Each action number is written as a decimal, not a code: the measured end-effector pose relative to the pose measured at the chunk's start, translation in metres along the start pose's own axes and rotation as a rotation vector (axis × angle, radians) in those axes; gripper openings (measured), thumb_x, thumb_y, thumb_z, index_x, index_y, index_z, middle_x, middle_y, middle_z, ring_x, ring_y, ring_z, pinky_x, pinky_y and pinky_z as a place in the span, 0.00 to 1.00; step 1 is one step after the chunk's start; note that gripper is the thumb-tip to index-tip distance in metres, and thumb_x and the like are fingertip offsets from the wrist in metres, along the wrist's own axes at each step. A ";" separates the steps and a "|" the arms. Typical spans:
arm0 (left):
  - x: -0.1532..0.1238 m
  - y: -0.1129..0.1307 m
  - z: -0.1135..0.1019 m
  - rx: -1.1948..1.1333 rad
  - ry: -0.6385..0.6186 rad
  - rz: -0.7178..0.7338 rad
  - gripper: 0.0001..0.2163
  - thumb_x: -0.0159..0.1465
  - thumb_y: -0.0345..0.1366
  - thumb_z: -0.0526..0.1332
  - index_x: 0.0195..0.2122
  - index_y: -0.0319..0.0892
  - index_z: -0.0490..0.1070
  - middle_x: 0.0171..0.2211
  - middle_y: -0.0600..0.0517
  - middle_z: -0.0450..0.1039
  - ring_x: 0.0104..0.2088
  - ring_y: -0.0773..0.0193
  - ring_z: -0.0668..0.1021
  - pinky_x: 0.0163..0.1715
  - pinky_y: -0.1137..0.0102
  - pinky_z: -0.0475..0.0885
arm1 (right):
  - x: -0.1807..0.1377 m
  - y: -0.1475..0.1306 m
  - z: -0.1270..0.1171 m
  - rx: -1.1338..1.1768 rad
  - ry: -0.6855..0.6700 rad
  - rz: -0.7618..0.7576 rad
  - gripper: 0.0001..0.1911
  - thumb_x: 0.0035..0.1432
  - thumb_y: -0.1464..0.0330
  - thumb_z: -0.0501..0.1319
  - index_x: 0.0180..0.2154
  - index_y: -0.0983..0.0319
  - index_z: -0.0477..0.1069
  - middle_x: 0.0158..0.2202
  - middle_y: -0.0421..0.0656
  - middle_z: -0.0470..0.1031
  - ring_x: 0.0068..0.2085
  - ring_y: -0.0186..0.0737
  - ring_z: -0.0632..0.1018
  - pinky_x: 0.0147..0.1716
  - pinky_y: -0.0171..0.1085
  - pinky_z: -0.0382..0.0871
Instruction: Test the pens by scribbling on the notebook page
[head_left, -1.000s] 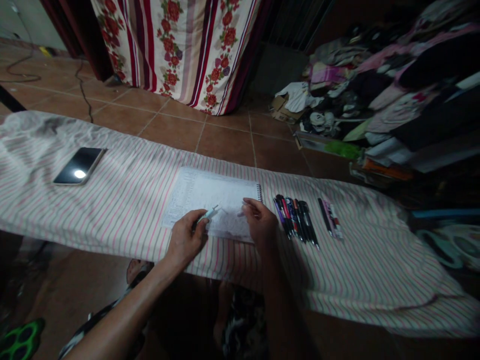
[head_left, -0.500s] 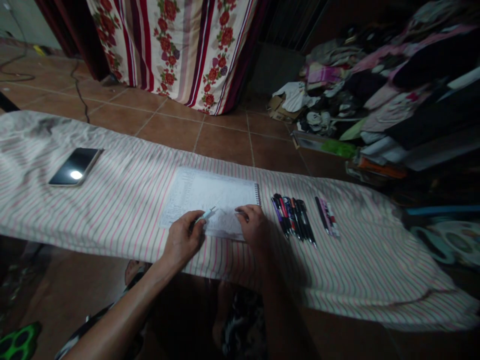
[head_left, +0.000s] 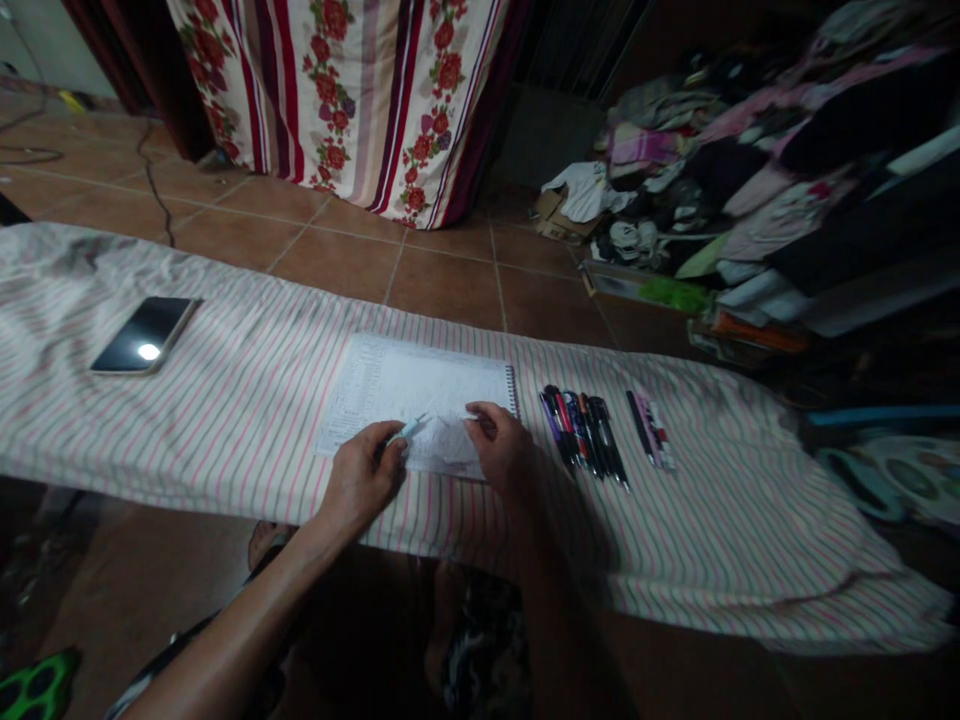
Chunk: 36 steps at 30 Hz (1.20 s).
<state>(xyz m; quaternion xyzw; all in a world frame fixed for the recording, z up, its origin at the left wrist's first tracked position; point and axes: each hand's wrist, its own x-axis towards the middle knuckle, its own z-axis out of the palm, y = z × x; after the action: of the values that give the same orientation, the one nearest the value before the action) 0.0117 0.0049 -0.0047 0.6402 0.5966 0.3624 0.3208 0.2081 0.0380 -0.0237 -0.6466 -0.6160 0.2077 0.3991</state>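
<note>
A spiral notebook lies open on the striped cloth, its page covered with faint writing and its coil on the right. Over its lower left part, my left hand is closed around a slim light-blue pen, whose thin tip points up and to the right. My right hand hovers at the notebook's lower right, thumb and fingers pinched together. Whatever sits in that pinch is too small to name. Several pens lie side by side just right of my right hand.
A smartphone with a bright reflection lies at the left of the striped cloth. A few more pens lie farther right. Beyond are a tiled floor, a flowered curtain and a heap of clothes.
My right hand has shifted slightly up and left, its pinched fingers a little higher over the page. My left hand keeps the pen in nearly the same place. The view has shifted slightly.
</note>
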 end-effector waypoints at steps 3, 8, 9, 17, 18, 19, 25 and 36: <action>0.000 -0.001 0.001 0.000 -0.010 -0.006 0.14 0.60 0.39 0.53 0.42 0.38 0.72 0.38 0.44 0.77 0.39 0.56 0.77 0.40 0.63 0.71 | 0.000 0.005 -0.001 -0.163 0.015 -0.057 0.10 0.50 0.70 0.56 0.34 0.63 0.73 0.34 0.47 0.74 0.32 0.38 0.75 0.35 0.37 0.70; 0.000 -0.003 0.002 -0.002 -0.005 -0.008 0.14 0.60 0.39 0.53 0.42 0.39 0.72 0.38 0.45 0.77 0.39 0.57 0.78 0.40 0.63 0.72 | 0.000 0.003 -0.002 -0.242 0.030 -0.042 0.09 0.51 0.71 0.56 0.33 0.64 0.73 0.34 0.46 0.73 0.31 0.38 0.75 0.36 0.37 0.68; 0.000 -0.003 0.001 -0.003 -0.008 -0.008 0.14 0.60 0.39 0.53 0.42 0.39 0.72 0.38 0.45 0.77 0.39 0.57 0.78 0.40 0.63 0.72 | 0.000 0.002 -0.002 -0.245 0.029 -0.032 0.09 0.51 0.71 0.57 0.33 0.64 0.74 0.34 0.46 0.73 0.31 0.38 0.75 0.36 0.37 0.68; 0.001 -0.005 0.001 0.007 -0.006 -0.019 0.15 0.60 0.40 0.53 0.43 0.38 0.72 0.39 0.44 0.77 0.40 0.56 0.77 0.42 0.62 0.71 | 0.000 0.005 -0.003 -0.289 0.051 -0.008 0.13 0.49 0.72 0.57 0.39 0.64 0.73 0.37 0.48 0.74 0.32 0.40 0.74 0.39 0.41 0.68; 0.001 -0.005 0.001 0.006 -0.008 -0.021 0.15 0.60 0.40 0.53 0.43 0.39 0.72 0.39 0.44 0.77 0.40 0.56 0.77 0.42 0.62 0.71 | -0.001 0.006 -0.004 -0.296 0.051 -0.004 0.14 0.49 0.72 0.57 0.39 0.65 0.73 0.37 0.49 0.74 0.33 0.40 0.74 0.40 0.41 0.68; 0.001 -0.005 0.001 0.003 -0.010 -0.021 0.15 0.60 0.40 0.54 0.42 0.39 0.72 0.39 0.44 0.77 0.40 0.56 0.77 0.41 0.62 0.71 | -0.001 0.005 -0.004 -0.305 0.050 0.000 0.14 0.49 0.72 0.58 0.40 0.65 0.74 0.37 0.49 0.73 0.33 0.40 0.74 0.40 0.41 0.68; 0.000 -0.003 0.000 -0.009 -0.019 -0.037 0.15 0.60 0.40 0.53 0.43 0.39 0.72 0.38 0.45 0.77 0.39 0.57 0.78 0.39 0.63 0.72 | 0.000 0.003 -0.004 -0.312 0.094 -0.026 0.12 0.49 0.73 0.58 0.37 0.63 0.74 0.35 0.47 0.71 0.30 0.38 0.73 0.38 0.39 0.68; 0.001 -0.003 0.000 0.009 -0.009 -0.022 0.14 0.60 0.39 0.54 0.42 0.39 0.72 0.37 0.44 0.77 0.38 0.57 0.78 0.39 0.63 0.72 | -0.006 -0.015 0.013 -0.273 -0.051 -0.101 0.05 0.54 0.69 0.59 0.31 0.61 0.73 0.31 0.42 0.69 0.31 0.35 0.73 0.34 0.33 0.66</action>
<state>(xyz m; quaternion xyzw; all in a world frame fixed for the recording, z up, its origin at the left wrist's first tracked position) 0.0104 0.0058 -0.0072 0.6366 0.6036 0.3535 0.3246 0.1878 0.0344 -0.0207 -0.6578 -0.6802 0.1179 0.3014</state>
